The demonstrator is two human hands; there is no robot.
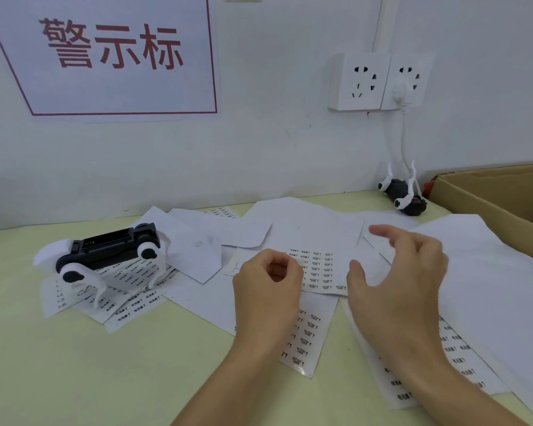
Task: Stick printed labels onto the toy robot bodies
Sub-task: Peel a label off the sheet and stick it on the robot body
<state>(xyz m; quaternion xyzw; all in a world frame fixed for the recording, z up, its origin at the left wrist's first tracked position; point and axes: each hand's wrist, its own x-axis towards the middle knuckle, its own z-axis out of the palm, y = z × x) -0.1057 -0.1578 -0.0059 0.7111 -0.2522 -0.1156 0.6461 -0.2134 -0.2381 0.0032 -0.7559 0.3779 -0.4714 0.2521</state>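
A black toy robot body [105, 249] with white legs lies belly up on label sheets at the left. A second toy robot [403, 195] lies at the back right by the wall. A sheet of small printed labels [319, 270] lies in the middle, overlapping another label sheet [305, 336] in front of it. My left hand [268, 290] has curled fingers, and its thumb and forefinger pinch at the left edge of the middle sheet; a peeled label cannot be made out. My right hand [403, 272] hovers with spread fingers over the sheet's right end, blurred.
Blank backing papers [305, 222] are scattered across the pale green table [74, 364]. More label sheets [456, 348] lie under my right forearm. An open cardboard box [490, 195] stands at the right. Wall sockets [359, 81] with a plugged white cable are behind.
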